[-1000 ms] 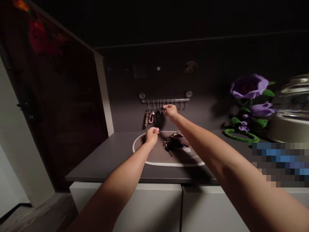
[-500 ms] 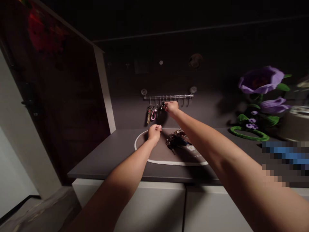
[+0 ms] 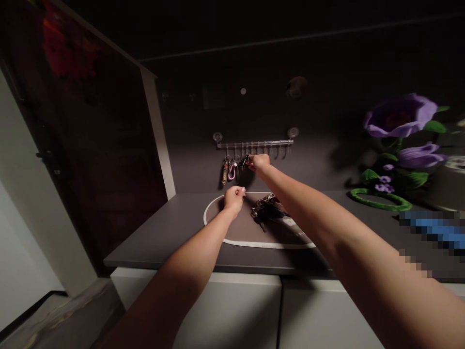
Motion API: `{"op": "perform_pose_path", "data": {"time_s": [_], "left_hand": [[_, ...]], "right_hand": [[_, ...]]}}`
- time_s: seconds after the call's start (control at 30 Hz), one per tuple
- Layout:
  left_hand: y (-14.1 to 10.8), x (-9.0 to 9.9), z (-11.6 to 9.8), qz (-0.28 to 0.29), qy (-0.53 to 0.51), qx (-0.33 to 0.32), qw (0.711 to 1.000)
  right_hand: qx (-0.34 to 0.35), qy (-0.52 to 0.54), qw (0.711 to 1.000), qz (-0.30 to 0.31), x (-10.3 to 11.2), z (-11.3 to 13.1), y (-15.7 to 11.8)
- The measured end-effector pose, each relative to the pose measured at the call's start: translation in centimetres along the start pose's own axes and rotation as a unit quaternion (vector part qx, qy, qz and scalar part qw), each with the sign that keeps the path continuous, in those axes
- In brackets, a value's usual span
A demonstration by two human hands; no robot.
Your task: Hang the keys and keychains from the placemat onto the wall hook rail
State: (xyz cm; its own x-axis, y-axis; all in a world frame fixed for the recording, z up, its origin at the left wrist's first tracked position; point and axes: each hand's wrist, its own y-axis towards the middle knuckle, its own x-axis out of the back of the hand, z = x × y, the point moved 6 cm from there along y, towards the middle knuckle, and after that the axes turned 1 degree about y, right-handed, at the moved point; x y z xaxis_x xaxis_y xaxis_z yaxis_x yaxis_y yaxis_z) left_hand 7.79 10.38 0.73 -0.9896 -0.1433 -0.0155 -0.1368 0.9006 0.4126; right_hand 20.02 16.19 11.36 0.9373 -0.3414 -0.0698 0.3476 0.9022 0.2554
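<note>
My right hand (image 3: pixel 259 163) is closed just under a clear hook rail (image 3: pixel 272 143) on the wall. Its fingertips pinch a small dark key ring (image 3: pixel 246 160) close to a hook; whether the ring hangs on that hook I cannot tell. To its left, a pink carabiner (image 3: pixel 232 171) and a gold key tag (image 3: pixel 224 173) with lettering hang from the rail. Lower down, over the mat, my left hand (image 3: pixel 234 198) is closed with thumb and fingertips together; anything inside it is hidden. A pile of keys (image 3: pixel 258 212) lies on the mat to its right.
The rounded brown mat (image 3: pixel 240 232) with a white border lies on the grey counter (image 3: pixel 160 223). Purple artificial flowers (image 3: pixel 399 118) with a green ring base (image 3: pixel 381 199) stand at the right. On the left is a dark door (image 3: pixel 109 160). White cabinets (image 3: pixel 232 305) are below.
The view has shifted slightly. Both hands keep nearly the same places and grips, the right one still at the hooks with the small dark key ring.
</note>
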Motion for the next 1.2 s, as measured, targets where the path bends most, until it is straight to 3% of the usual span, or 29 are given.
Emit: {"op": "perform_pose_path", "data": {"time_s": [0.23,1.2], "left_hand": [[-0.2,-0.1,-0.3,0.006,-0.005,0.015,1.000],[-1.0,-0.9,-0.8,0.083,0.041,0.017,0.996]], "right_hand": [[-0.041,0.045,0.998,-0.007,0.2,-0.8,-0.1],[-0.003,0.004,0.998,0.064,0.5,-0.7,-0.5]]}}
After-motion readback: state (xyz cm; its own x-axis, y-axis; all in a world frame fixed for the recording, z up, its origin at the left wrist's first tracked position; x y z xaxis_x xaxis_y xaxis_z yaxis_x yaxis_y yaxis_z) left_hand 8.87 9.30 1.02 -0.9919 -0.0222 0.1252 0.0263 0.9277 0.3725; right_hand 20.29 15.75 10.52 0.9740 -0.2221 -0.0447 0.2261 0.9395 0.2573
